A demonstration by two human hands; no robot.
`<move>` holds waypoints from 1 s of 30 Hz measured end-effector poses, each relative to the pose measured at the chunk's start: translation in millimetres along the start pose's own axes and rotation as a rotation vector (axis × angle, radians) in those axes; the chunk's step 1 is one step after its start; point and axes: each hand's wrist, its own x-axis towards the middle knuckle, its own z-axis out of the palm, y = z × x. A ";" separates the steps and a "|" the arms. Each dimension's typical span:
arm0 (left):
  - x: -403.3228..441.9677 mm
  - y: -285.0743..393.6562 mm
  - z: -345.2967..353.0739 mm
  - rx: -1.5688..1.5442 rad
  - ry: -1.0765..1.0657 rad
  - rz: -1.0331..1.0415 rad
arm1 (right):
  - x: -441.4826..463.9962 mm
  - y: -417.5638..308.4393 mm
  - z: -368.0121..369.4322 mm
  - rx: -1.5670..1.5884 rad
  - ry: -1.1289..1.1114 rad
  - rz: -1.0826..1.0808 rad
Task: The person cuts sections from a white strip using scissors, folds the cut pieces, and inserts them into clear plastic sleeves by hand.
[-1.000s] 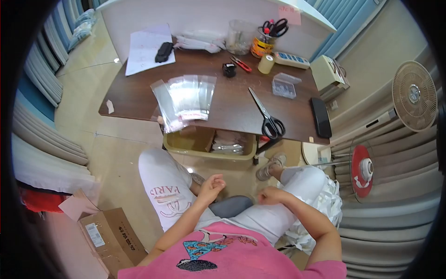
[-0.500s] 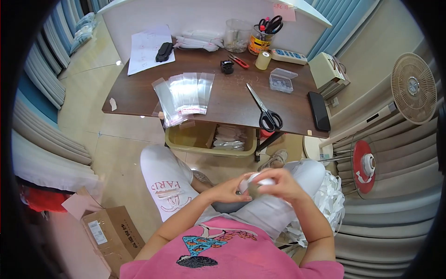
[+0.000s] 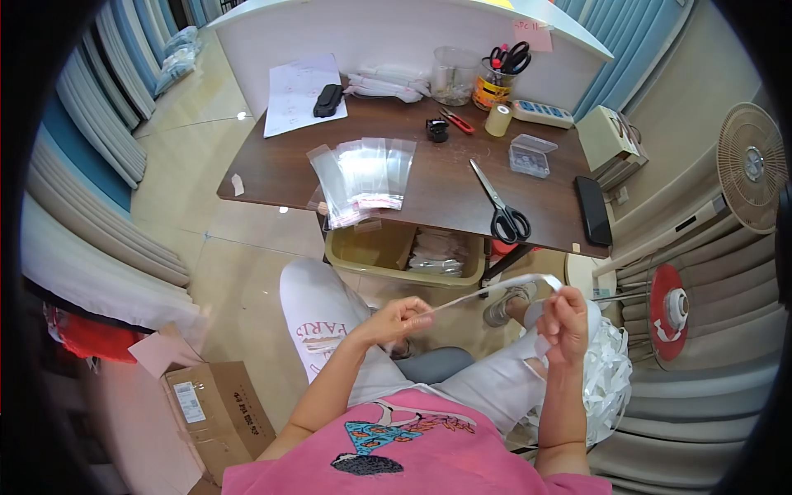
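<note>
White, thin and slightly bowed, a strip (image 3: 528, 280) spans the gap between the two hands, above the lap and clear of the desk. Its left end sits between the thumb and fingertips of the left hand (image 3: 403, 321), which are narrowed in a pinch; the right hand (image 3: 564, 323) is raised a little higher, its fingers bent closed on the strip near a sharp fold. Whether the strip is twisted inside that grip, I cannot tell.

A loosened pinch on either side would probably let the springy-looking strip curl away, and a hard pull could set a crease at the fold. Just beyond the right knee lies a heap of white strips (image 3: 609, 379); a dangling end swung that way might snag among them.

Farther out, on the desk (image 3: 272, 169), the clear bags (image 3: 371, 173) stick out past the front edge above a yellowish tub (image 3: 396, 273), so a forearm lifted carelessly could brush some down into it. Black-handled scissors (image 3: 510, 224) rest with their handles at that same edge; a bumped handle could tip them toward the feet. Behind them, a small plastic box (image 3: 529, 161) stands with its lid raised, liable to spill if jolted.
</note>
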 end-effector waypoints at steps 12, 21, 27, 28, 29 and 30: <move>-1.6 11.3 -22.9 -1.089 0.372 0.621 | -42.2 67.1 14.9 -0.633 -0.397 0.602; -17.6 45.7 -18.2 -1.177 0.590 0.620 | -28.3 53.4 14.8 -0.530 -0.482 0.681; -12.7 14.0 -12.2 -0.795 0.092 0.564 | -10.9 58.7 65.2 -0.405 -0.410 0.545; -7.2 14.2 6.6 -0.657 0.206 0.631 | -8.2 63.6 74.3 -0.356 -0.362 0.491; -6.5 17.4 25.7 -0.515 0.320 0.696 | -5.3 69.9 80.4 -0.357 -0.359 0.485; -12.7 18.6 33.5 -0.492 0.250 0.634 | -1.8 78.0 84.5 -0.354 -0.347 0.464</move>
